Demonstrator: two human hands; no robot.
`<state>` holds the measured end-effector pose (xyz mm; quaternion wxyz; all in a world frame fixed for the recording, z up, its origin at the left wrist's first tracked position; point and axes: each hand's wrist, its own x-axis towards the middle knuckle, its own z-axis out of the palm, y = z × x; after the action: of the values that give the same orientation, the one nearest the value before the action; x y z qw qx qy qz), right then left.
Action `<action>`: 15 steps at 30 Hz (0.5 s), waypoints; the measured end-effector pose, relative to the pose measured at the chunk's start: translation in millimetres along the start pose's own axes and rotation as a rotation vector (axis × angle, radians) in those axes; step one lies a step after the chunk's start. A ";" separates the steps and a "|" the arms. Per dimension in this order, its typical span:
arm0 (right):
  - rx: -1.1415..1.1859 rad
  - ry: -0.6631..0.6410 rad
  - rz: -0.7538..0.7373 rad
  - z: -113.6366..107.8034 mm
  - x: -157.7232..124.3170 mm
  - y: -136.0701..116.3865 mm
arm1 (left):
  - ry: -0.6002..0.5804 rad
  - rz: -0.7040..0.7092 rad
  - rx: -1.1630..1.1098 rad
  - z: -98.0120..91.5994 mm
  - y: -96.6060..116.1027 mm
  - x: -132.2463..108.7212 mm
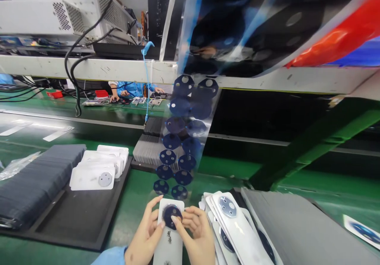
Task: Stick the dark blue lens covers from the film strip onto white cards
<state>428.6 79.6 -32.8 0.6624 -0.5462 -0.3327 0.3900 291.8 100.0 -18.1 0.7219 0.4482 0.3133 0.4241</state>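
Observation:
A white phone back cover (169, 249) with dark lettering stands upright between my hands, low in the middle of the head view. My left hand (145, 233) grips its left edge, thumb on the front near the camera area. Over the round camera area sits a dark blue protective film sticker (171, 212) with holes. The thumb of my right hand (197, 233) presses on this sticker, while its other fingers curl at the cover's upper right edge. Just beyond hangs a clear sheet (204, 146) bearing rows of similar dark stickers (171, 141).
To the right lie a pile of white covers (243, 233) and a grey stack (303, 221). On the left, a black tray (77, 217) bears white covers (95, 176) and a dark stack (44, 182). A white shelf beam (118, 71) crosses ahead; a co-worker's hands (114, 95) show beyond.

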 end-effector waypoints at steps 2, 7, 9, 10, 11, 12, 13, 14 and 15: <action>-0.025 -0.010 -0.028 -1.3 0.5 1.6 | 0.007 -0.019 0.011 0.1 1.3 -1.6; -0.101 -0.071 -0.035 -5.5 3.6 -2.8 | -0.013 -0.029 0.045 -1.4 -0.3 -5.7; -0.123 -0.081 -0.034 -5.5 3.5 -5.3 | -0.021 -0.026 0.060 -2.3 -2.3 -6.0; -0.128 -0.078 -0.037 -5.4 3.3 -6.0 | -0.023 -0.026 0.061 -2.6 -3.0 -5.9; -0.130 -0.078 -0.040 -5.3 3.1 -6.1 | -0.026 -0.028 0.056 -2.7 -3.4 -5.7; -0.130 -0.077 -0.041 -5.3 2.8 -5.8 | -0.028 -0.030 0.046 -2.7 -3.5 -5.4; -0.130 -0.076 -0.043 -5.4 2.6 -5.3 | -0.032 -0.033 0.034 -2.6 -3.3 -5.1; -0.132 -0.077 -0.045 -5.5 2.5 -4.6 | -0.035 -0.034 0.027 -2.3 -2.9 -4.8; -0.137 -0.079 -0.046 -5.7 2.4 -3.8 | -0.035 -0.035 0.025 -2.0 -2.3 -4.6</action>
<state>435.3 78.7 -30.1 0.6189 -0.5666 -0.3968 0.3722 288.8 96.1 -20.7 0.7287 0.4592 0.3138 0.3997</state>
